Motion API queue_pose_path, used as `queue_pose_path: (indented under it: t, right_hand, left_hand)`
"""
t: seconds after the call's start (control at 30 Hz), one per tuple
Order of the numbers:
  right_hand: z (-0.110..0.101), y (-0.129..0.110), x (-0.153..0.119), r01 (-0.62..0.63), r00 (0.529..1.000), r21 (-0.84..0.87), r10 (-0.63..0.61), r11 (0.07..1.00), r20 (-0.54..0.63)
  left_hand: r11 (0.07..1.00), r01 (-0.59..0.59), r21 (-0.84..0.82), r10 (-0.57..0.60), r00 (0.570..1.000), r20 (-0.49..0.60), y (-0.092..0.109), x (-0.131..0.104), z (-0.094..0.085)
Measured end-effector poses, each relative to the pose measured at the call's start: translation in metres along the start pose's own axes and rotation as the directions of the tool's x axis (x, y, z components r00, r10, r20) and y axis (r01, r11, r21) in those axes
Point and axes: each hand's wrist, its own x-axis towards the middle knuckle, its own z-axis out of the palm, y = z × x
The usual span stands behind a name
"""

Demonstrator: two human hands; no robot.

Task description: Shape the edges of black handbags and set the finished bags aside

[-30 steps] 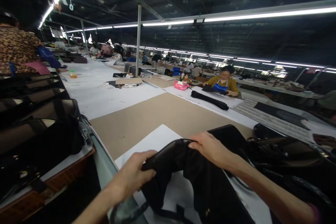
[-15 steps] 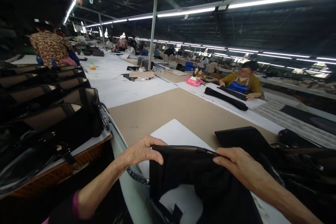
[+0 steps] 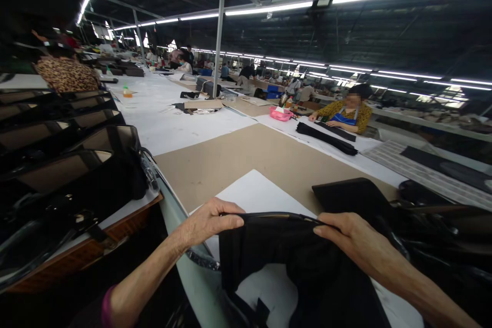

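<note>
A black bag (image 3: 323, 271) hangs upright at the table's near edge, its top edge stretched between my hands. My left hand (image 3: 213, 223) pinches the left corner, with the thumb lying along the edge. At the right end, my right hand (image 3: 346, 233) grips the same edge between thumb and fingers. A white patch shows through a rounded gap low in the bag. A white sheet (image 3: 249, 189) lies just beyond, on a large brown board (image 3: 215, 156). To the right rests a flat black panel (image 3: 349, 197), close to my right hand.
Several black bags (image 3: 126, 169) stand in rows on the left. Dark bags or straps (image 3: 434, 236) lie at right. Across the table a co-worker (image 3: 351, 110) sits near stacked black strips (image 3: 326, 138) and a pink basket (image 3: 280, 114). A metal post (image 3: 219, 36) rises further back.
My left thumb has straightened along the bag's edge. The view has shifted slightly. Across the table, the co-worker's hands have drawn in, and the person at far left has bent lower.
</note>
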Motion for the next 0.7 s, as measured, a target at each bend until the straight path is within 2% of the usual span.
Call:
queue_pose_path:
  t: [0.13, 0.3, 0.47, 0.57, 0.7]
  right_hand:
    - [-0.001, 0.001, -0.002, 0.017, 0.997, -0.037, -0.02, 0.999, -0.075]
    - [-0.012, -0.004, 0.0, -0.003, 0.993, -0.118, -0.01, 0.993, -0.114]
    - [-0.002, 0.001, 0.01, 0.026, 0.98, -0.151, -0.055, 0.988, -0.191]
    - [0.008, 0.008, 0.014, 0.019, 0.979, -0.109, -0.04, 0.994, -0.198]
    - [0.012, 0.01, 0.019, 0.028, 0.978, -0.099, -0.048, 0.995, -0.204]
  left_hand:
    - [0.999, 0.013, 0.039, -0.013, 1.0, -0.007, 0.004, 0.001, 0.001]
    - [0.997, 0.035, 0.074, -0.034, 0.999, -0.015, 0.012, 0.008, -0.004]
    - [0.983, 0.075, 0.168, -0.066, 0.996, -0.06, 0.011, 0.02, -0.009]
    - [0.938, 0.053, 0.343, -0.035, 0.998, -0.06, 0.019, 0.026, -0.006]
    - [0.759, 0.067, 0.648, 0.006, 0.994, -0.11, 0.036, 0.039, 0.005]
